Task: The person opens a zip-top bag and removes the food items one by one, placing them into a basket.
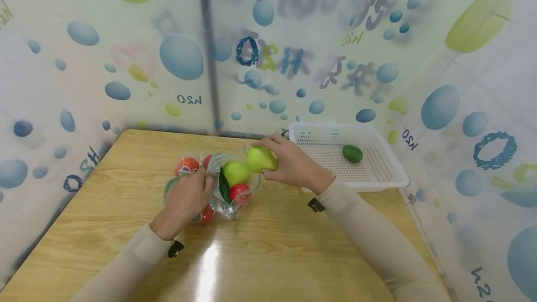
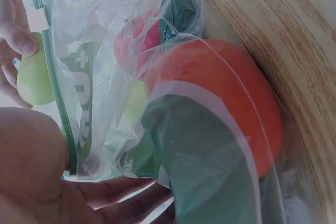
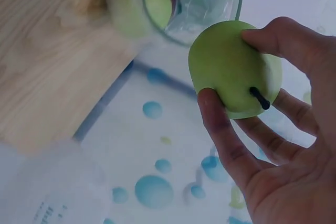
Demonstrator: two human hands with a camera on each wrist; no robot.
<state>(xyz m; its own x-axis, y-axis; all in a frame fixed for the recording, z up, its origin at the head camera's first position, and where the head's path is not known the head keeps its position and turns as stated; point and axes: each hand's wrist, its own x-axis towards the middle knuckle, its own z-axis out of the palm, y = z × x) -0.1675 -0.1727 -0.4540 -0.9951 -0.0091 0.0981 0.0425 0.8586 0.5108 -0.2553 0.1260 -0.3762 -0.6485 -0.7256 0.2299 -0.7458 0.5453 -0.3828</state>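
Observation:
My right hand (image 1: 289, 162) holds a green pear (image 1: 261, 159) between thumb and fingers. In the right wrist view the pear (image 3: 226, 66) shows its dark stem, right by the open mouth of a clear zip bag (image 3: 239, 1). My left hand (image 1: 190, 195) grips the bag's edge; its green zip strip (image 2: 55, 87) shows beside the palm in the left wrist view. Inside the bag are a yellow-green fruit (image 1: 235, 172), a red one (image 1: 240, 194) and a long dark green vegetable (image 1: 224, 185). Around and partly behind the left hand lie more bagged pieces, among them an orange-red one (image 1: 187, 165).
A white perforated basket (image 1: 356, 184) stands at the back right of the wooden table (image 1: 268, 246). One dark green oval piece (image 1: 352, 153) lies in it. Patterned curtains (image 1: 260, 101) enclose the table at the back and sides.

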